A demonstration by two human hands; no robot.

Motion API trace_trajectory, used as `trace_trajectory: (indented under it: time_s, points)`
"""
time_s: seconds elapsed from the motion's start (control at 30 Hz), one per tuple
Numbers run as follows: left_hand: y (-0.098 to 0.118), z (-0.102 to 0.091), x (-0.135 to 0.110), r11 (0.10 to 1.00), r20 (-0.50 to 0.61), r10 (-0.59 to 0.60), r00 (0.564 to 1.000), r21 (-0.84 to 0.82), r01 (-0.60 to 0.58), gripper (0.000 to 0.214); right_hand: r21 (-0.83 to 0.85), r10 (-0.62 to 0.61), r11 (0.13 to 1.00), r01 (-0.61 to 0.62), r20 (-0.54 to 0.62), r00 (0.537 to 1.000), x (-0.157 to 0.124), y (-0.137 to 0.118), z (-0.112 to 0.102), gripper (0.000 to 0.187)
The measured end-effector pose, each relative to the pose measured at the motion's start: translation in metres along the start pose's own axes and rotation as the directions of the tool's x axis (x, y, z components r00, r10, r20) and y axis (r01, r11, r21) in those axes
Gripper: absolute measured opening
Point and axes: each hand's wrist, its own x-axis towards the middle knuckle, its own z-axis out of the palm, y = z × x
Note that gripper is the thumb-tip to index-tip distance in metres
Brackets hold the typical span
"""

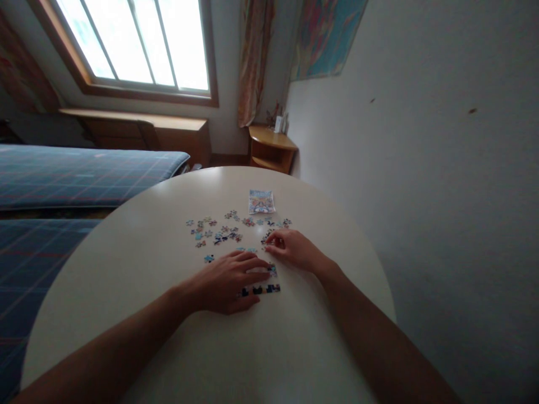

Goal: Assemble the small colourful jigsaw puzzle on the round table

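My left hand (pixel 231 280) lies flat with fingers spread over a partly joined jigsaw puzzle (pixel 273 288), hiding much of it. The puzzle's bottom row and right side show past my fingers. Just beyond, my right hand (pixel 290 247) has its thumb and forefinger brought together low over some loose pieces at the upper right of the puzzle. Whatever sits in that pinch is too small to make out. Loose jigsaw pieces (pixel 225 235) are scattered beyond both hands, with a single blue piece (pixel 209 258) off to the left. A small printed picture packet (pixel 261 202) lies behind them.
Everything rests on a round white table (pixel 168 348). A bed with a blue plaid cover (pixel 84 174) stands to the left, and a pale wall (pixel 442 224) runs along the right. Past the table are a wooden corner shelf (pixel 272 136) and a window (pixel 143 45).
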Motion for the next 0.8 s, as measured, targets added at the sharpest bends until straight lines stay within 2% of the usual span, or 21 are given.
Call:
trace_trajectory:
  time_s: [0.13, 0.33, 0.5, 0.57, 0.63, 0.73, 0.8]
  points:
    - [0.0, -0.002, -0.001, 1.0, -0.012, -0.004, 1.0, -0.016, 0.004, 0.048, 0.042, -0.035, 0.999, 0.033, 0.048, 0.998, -0.005, 0.0, -0.013, 0.017]
    - [-0.003, -0.002, -0.003, 0.999, -0.006, -0.027, 1.0, -0.033, 0.027, 0.034, 0.162, -0.085, 0.986, 0.038, 0.294, 0.952, -0.015, -0.005, -0.025, 0.02]
    - [-0.025, -0.007, -0.014, 0.994, -0.088, -0.104, 0.991, 0.032, 0.108, 0.017, 0.201, -0.08, 0.98, 0.005, 0.365, 0.928, -0.015, -0.005, -0.021, 0.022]
    - [-0.04, -0.011, -0.023, 0.967, -0.159, -0.225, 0.961, 0.085, 0.24, 0.02, 0.209, -0.072, 0.978, -0.007, 0.368, 0.927, -0.015, -0.005, -0.02, 0.022]
    - [-0.055, -0.016, -0.034, 0.921, -0.231, -0.335, 0.914, 0.125, 0.369, 0.022, 0.208, -0.075, 0.978, -0.005, 0.373, 0.925, -0.015, -0.005, -0.021, 0.022]
    - [-0.074, -0.018, -0.048, 0.862, -0.245, -0.451, 0.858, 0.132, 0.49, 0.021, 0.198, -0.08, 0.98, 0.012, 0.339, 0.937, -0.014, -0.005, -0.024, 0.023]
    - [-0.082, -0.017, -0.055, 0.845, -0.229, -0.49, 0.841, 0.114, 0.523, 0.022, 0.163, -0.073, 0.986, 0.035, 0.237, 0.969, -0.012, -0.002, -0.025, 0.021]
